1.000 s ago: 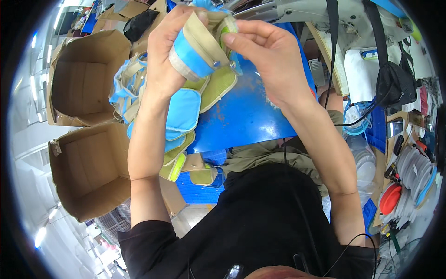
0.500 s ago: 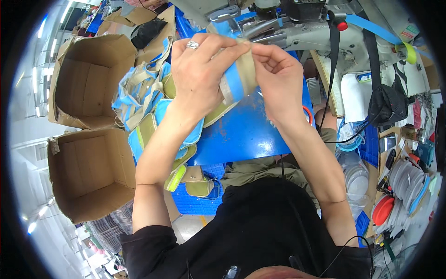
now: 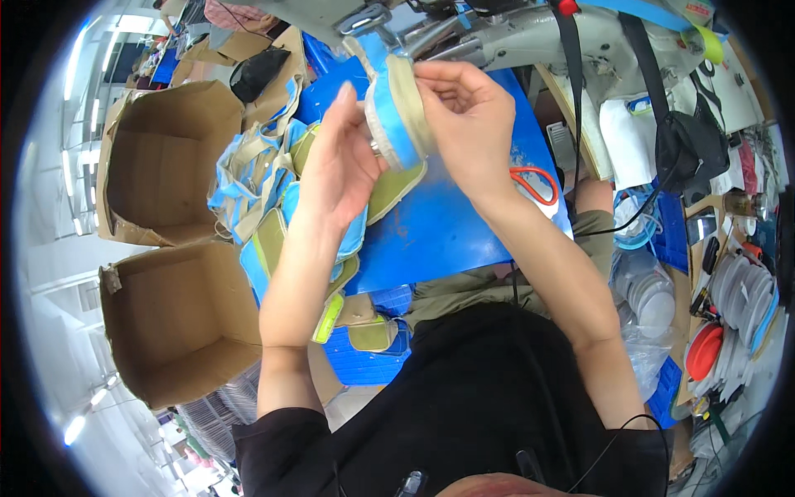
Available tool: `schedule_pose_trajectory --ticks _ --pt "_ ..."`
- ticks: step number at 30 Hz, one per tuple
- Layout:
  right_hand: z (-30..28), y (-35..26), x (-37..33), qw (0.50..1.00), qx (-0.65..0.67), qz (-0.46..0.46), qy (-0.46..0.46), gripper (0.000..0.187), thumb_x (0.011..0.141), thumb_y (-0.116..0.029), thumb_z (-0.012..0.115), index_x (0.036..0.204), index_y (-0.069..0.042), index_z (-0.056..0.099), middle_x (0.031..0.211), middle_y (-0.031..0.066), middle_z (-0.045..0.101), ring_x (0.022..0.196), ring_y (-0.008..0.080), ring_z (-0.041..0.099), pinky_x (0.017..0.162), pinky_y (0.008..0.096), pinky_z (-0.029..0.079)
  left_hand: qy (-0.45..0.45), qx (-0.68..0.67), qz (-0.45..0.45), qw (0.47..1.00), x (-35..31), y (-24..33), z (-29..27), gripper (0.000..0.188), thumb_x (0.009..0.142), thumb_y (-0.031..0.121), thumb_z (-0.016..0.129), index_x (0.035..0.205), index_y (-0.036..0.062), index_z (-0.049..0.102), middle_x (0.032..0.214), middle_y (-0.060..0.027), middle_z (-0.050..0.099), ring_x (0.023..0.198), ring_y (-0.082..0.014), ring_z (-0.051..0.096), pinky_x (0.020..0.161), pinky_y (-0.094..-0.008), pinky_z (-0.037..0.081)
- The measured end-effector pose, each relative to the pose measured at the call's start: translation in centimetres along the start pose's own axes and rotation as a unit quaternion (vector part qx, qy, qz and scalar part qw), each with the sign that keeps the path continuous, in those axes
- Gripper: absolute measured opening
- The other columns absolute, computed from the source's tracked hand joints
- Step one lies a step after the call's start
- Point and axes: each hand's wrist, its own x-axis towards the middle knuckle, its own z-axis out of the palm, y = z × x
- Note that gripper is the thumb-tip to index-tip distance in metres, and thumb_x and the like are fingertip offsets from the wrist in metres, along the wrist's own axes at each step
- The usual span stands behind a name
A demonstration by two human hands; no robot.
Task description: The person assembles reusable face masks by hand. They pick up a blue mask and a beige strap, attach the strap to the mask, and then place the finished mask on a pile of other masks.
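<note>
A curved fabric piece with blue and khaki bands and a pale edge (image 3: 397,116) is held up over the blue table, just in front of the sewing machine. My right hand (image 3: 474,124) pinches its khaki side between thumb and curled fingers. My left hand (image 3: 338,170) is beside the pale edge, palm turned toward the piece and fingers apart. A ring shows low on that hand; some of its fingers are partly hidden near the fabric. Close to my left forearm lies a heap of blue and khaki fabric pieces (image 3: 257,178).
The grey sewing machine (image 3: 530,37) spans the far side. Red-handled scissors (image 3: 538,184) lie at the right of the blue table (image 3: 447,224). Two cardboard boxes (image 3: 170,166) stand at left. A black pouch (image 3: 686,157) hangs at right, above stacked plastic discs (image 3: 737,290).
My left hand has let go of the fabric piece and opened, moving down and left. The piece has shifted slightly left in my right hand. More of the scissors shows.
</note>
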Motion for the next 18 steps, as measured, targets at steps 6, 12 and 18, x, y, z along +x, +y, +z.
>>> schedule_pose_trajectory --ticks 6,12,18 --pt "-0.9 1.0 -0.5 0.990 -0.084 -0.109 -0.017 0.017 0.086 -0.007 0.077 0.102 -0.003 0.073 0.092 0.0059 0.074 0.082 0.0136 0.069 0.073 0.0279 0.053 -0.020 0.121 -0.005 0.992 2.8 0.9 0.3 0.033 0.099 0.027 0.069 0.121 0.0023 0.066 0.114 -0.0073 0.072 0.102 -0.0160 0.070 0.091 -0.0319 0.055" --pt "-0.7 2.7 -1.1 0.951 -0.208 -0.228 0.014 0.016 0.079 -0.012 0.082 0.091 -0.008 0.072 0.084 0.0053 0.070 0.078 0.0242 0.070 0.066 0.0339 0.055 -0.097 -0.131 -0.131 0.978 2.8 2.4 -1.1 0.029 0.100 0.019 0.066 0.121 -0.0011 0.065 0.114 -0.0124 0.072 0.102 -0.0224 0.072 0.091 -0.0382 0.060" --pt "-0.4 3.6 -0.6 0.959 -0.184 -0.213 0.022 0.019 0.077 -0.011 0.083 0.093 -0.008 0.072 0.085 0.0051 0.070 0.078 0.0223 0.070 0.065 0.0336 0.054 -0.013 0.104 0.067 0.992 2.6 -0.3 0.0 0.025 0.093 0.011 0.075 0.114 -0.0011 0.071 0.104 -0.0088 0.075 0.090 -0.0149 0.072 0.080 -0.0296 0.059"
